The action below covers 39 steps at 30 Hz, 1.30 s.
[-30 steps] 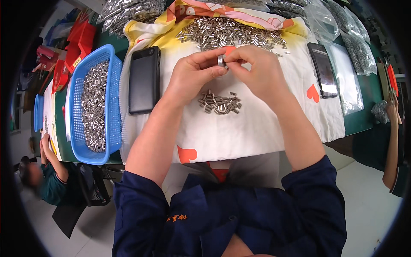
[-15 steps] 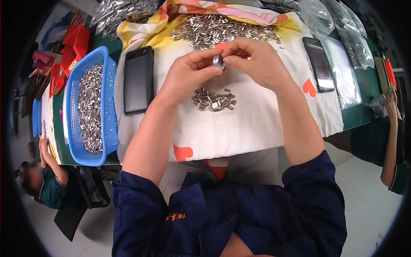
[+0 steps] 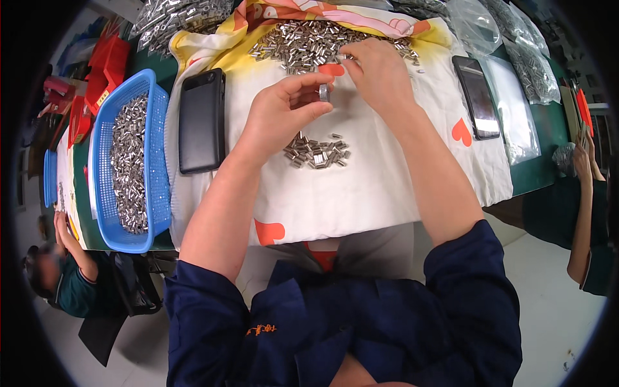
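Observation:
My left hand point(image 3: 281, 109) is closed in a pinch on a short, shiny metal ring point(image 3: 324, 93), held upright between thumb and fingertips above the cloth. My right hand point(image 3: 379, 72) is at the near edge of a large pile of small metal cylinders point(image 3: 303, 45). Its thumb and forefinger are pressed together on one small metal cylinder point(image 3: 347, 57), partly covered by the fingertips. Below my left hand, a smaller heap of the same cylinders point(image 3: 319, 153) lies on the white cloth point(image 3: 361, 193).
A blue basket point(image 3: 102, 161) of metal cylinders and a black case point(image 3: 202, 122) lie to the left. At the right are a phone point(image 3: 476, 97) and clear bags of parts point(image 3: 532, 71). Red bins point(image 3: 106, 68) stand far left. Other people work at both sides.
My right hand has moved away from the metal ring, up and slightly right to the large pile. My left hand still holds the ring, now turned more edge-on.

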Each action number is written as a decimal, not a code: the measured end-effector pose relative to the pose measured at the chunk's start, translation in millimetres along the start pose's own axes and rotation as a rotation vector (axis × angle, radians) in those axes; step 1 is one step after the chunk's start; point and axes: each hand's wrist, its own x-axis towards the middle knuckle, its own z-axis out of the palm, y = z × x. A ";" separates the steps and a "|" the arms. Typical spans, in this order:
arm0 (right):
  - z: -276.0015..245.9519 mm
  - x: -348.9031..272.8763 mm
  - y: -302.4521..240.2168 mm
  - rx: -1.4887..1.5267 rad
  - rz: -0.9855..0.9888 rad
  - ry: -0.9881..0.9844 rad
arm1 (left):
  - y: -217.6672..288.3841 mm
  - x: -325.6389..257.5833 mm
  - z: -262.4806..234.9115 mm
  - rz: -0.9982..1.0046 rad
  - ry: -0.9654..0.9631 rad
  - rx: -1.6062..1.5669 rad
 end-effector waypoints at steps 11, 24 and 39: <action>-11.9 -5.7 -15.2 -0.068 -0.014 -0.119 | -0.2 3.4 -3.1 0.007 0.076 -0.096; -33.1 -3.4 -38.4 0.841 0.305 -0.234 | 1.4 2.6 -10.0 -0.053 0.025 -0.211; -40.6 5.0 -9.2 0.687 0.349 -0.222 | 8.6 -6.0 -6.4 -0.101 -0.117 -0.051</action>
